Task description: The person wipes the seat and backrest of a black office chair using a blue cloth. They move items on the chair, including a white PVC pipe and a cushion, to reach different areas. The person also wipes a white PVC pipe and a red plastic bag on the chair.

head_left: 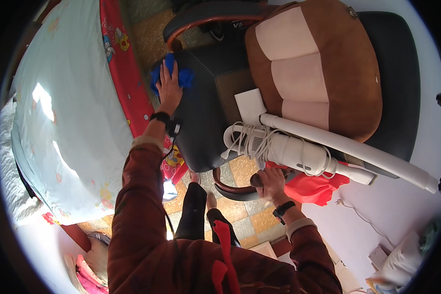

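Note:
My left hand (169, 90) presses a bunched blue cloth (185, 77) onto the far left edge of a black chair seat (196, 132), its fingers reaching over the fabric. On the near side of the chair, my right hand (273, 184) is wrapped round the end of the curved brown armrest (237, 190). Beside that hand lies a red cloth (316, 188), partly under a white handheld vacuum cleaner (289, 149) with its cord wound round the body. A long white tube (348, 139) and a flat white piece (250, 105) rest by it on the chair.
A brown and cream cushion (323, 68) leans on the chair's black backrest (394, 68). The far armrest (201, 29) curves above the seat. To the left stands a bed with a pale green sheet (68, 112) and a red patterned edge (125, 83). A white cable (360, 213) hangs at the right.

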Available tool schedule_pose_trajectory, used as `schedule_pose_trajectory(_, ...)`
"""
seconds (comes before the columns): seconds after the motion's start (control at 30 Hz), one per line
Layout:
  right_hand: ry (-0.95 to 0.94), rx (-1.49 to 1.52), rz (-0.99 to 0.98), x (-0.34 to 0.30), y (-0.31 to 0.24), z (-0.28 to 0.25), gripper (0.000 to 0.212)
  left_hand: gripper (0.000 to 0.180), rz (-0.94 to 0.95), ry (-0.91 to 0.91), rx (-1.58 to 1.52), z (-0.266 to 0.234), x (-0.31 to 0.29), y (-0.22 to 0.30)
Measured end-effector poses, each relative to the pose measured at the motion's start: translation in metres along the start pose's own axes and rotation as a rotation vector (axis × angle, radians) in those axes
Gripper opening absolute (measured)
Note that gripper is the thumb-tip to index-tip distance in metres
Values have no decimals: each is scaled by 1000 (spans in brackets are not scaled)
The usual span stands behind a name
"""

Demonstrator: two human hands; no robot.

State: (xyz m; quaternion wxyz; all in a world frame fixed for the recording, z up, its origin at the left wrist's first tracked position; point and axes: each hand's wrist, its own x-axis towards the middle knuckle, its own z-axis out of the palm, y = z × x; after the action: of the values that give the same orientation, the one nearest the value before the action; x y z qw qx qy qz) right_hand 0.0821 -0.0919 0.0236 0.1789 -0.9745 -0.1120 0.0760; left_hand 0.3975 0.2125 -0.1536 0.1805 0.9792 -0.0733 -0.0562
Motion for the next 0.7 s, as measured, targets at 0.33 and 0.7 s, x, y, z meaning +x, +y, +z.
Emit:
schedule_pose_trajectory(0.33, -44, 6, 12, 2, -2, -2, 27, 107, -372, -253, -285, 31, -233, 33)
schedule_pose_trajectory(0.7, -33, 15, -14, 4, -2, -2, 27, 103, -211, -13, -143, 27, -42, -25)
